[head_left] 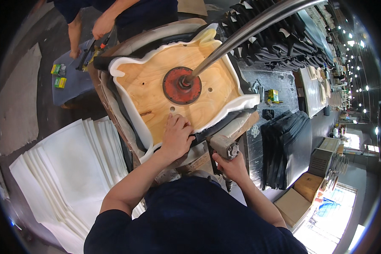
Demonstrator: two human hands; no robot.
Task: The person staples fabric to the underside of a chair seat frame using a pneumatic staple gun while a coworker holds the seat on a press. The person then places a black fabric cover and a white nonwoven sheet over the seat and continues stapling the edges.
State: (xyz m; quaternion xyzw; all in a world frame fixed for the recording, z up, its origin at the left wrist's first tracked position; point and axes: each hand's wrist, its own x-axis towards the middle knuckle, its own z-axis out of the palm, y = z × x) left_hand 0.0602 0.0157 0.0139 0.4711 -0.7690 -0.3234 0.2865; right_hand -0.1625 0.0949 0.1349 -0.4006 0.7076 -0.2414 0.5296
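A wooden seat board (pixel 150 99) lies under a round red clamp plate (pixel 173 86) on a metal rod (pixel 241 34). White foam (pixel 133 114) shows along its rim, with a black cover (pixel 122 96) outside it. At the near edge, my left hand (pixel 178 137) rests its bent fingers on the wood, closed on the black cover's edge; part of the grip is hidden under the hand. My right hand (pixel 233 165) is wrapped round the handle of a grey staple gun (pixel 224 147), just right of the left hand and beside the near edge.
White sheets (pixel 72 156) are stacked at left, black sheets (pixel 283 144) at right. More black pieces (pixel 275 42) lie at the far right. Across the work, another person's hand (pixel 102 27) holds a tool near small boxes (pixel 59 82). Another small box (pixel 273 95) stands at right.
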